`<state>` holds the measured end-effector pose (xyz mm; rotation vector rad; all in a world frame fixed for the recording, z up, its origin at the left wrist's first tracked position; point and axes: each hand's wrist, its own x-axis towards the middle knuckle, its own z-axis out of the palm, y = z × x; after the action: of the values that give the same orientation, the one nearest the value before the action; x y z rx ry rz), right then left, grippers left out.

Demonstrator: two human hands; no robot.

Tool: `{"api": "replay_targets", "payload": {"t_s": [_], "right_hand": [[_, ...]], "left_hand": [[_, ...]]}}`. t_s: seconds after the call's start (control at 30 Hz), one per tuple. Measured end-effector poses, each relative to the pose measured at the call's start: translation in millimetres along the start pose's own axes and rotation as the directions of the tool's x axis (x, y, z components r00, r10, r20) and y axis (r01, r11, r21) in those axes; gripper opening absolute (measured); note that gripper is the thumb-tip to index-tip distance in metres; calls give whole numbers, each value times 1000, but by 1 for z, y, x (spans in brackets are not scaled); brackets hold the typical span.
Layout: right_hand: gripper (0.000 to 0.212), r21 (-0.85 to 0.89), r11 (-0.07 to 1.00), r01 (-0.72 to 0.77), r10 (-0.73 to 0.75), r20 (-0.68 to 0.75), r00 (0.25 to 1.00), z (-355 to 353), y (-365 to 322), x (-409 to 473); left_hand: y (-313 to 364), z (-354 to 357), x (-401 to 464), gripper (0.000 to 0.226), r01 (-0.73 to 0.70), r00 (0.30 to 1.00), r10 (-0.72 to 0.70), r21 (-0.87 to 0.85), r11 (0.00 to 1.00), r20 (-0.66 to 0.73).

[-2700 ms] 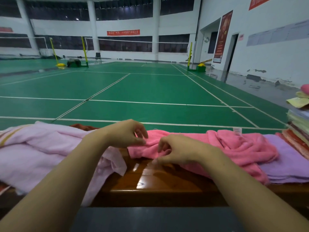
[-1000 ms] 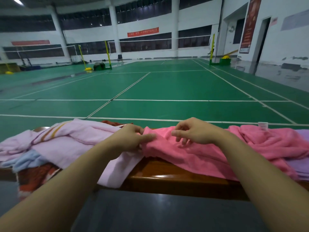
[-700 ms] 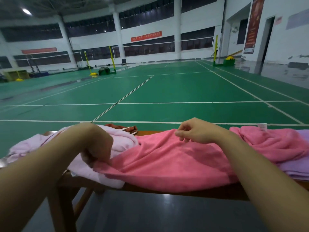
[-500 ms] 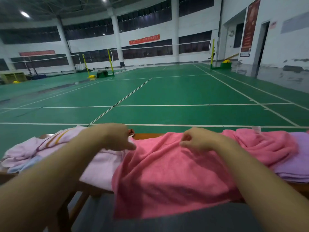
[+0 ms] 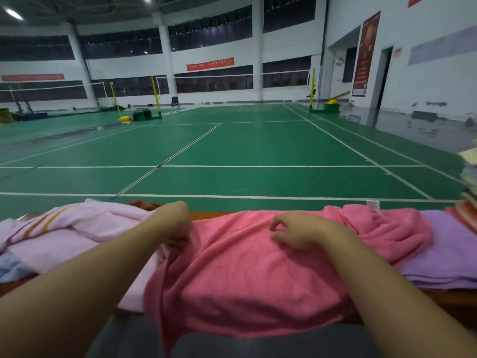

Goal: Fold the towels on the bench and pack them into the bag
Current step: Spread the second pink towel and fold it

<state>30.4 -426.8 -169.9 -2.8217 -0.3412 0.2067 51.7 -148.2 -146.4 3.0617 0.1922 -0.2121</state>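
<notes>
1. Our left hand (image 5: 173, 224), left of centre in the frame, is curled over the left edge of the pink towel (image 5: 245, 275) and grips a bunched fold of it.
2. Our right hand (image 5: 296, 232), right of centre, rests on top of the same towel; its fingers are loosely curled with thumb and forefinger nearly meeting, and we cannot tell whether they pinch any cloth.
3. The pink towel lies spread between and below both hands, covering the middle of the tabletop (image 5: 449, 299) and hanging over its near edge toward the bottom of the frame; its right end is crumpled in a heap with a small white label (image 5: 372, 204) standing up.
4. Left of the left hand, touching the pink towel, lies a pale pink towel (image 5: 77, 231) with orange and purple stripes.
5. At the right, partly under the pink heap, lies a flat lilac towel (image 5: 449, 257).
6. At the right edge of the frame stands a stack of folded towels (image 5: 468, 192).
</notes>
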Motion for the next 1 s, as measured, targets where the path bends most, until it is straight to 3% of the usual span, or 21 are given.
{"api": "replay_targets", "payload": {"t_s": [0.07,0.13,0.17,0.2,0.27,0.37,0.47,0.53,0.63,0.77,0.87,0.93,1.0], "right_hand": [[23,66,998,26,-25,-19,1000,-3,-1,2],[26,89,995,54,-49,-51,997,-6,-3,5],[29,89,994,60,-54,-66,996,-7,-4,7],[30,95,994,62,-55,-76,996,-8,-4,8],[31,107,992,65,-56,-77,995,-8,-4,9],[31,105,993,49,-43,-60,997,-5,-4,9],[31,103,994,40,-33,-62,998,-4,-5,6],[32,93,995,20,-13,-79,997,-7,-4,3],[34,80,994,-76,87,-146,985,-20,6,-2],[36,-58,941,-334,313,-231,921,-46,47,-16],[37,-89,869,-487,441,-311,842,-61,85,-31],[44,-68,803,-592,527,-383,758,-62,109,-38],[48,26,770,-637,597,-382,706,-62,121,-47]], "left_hand": [[2,-9,3,19,38,999,-30,-263,964,33],[5,-11,6,19,80,997,-61,-640,764,52],[8,-10,8,20,90,996,-78,-729,678,50],[11,-7,12,19,92,995,-86,-748,658,46],[21,0,14,17,53,995,-99,-683,728,-29],[36,11,6,28,-40,973,-68,-451,892,-222],[35,26,7,37,-162,933,88,-188,969,-349],[27,39,18,43,-174,941,166,-2,985,-295],[16,48,31,55,-223,963,240,135,965,-126],[14,47,37,59,-261,948,292,218,940,-125],[38,42,22,46,-252,885,316,218,943,-343],[70,41,8,43,-356,819,350,76,931,-455],[105,45,-6,43,-479,797,387,-96,872,-463]]}}
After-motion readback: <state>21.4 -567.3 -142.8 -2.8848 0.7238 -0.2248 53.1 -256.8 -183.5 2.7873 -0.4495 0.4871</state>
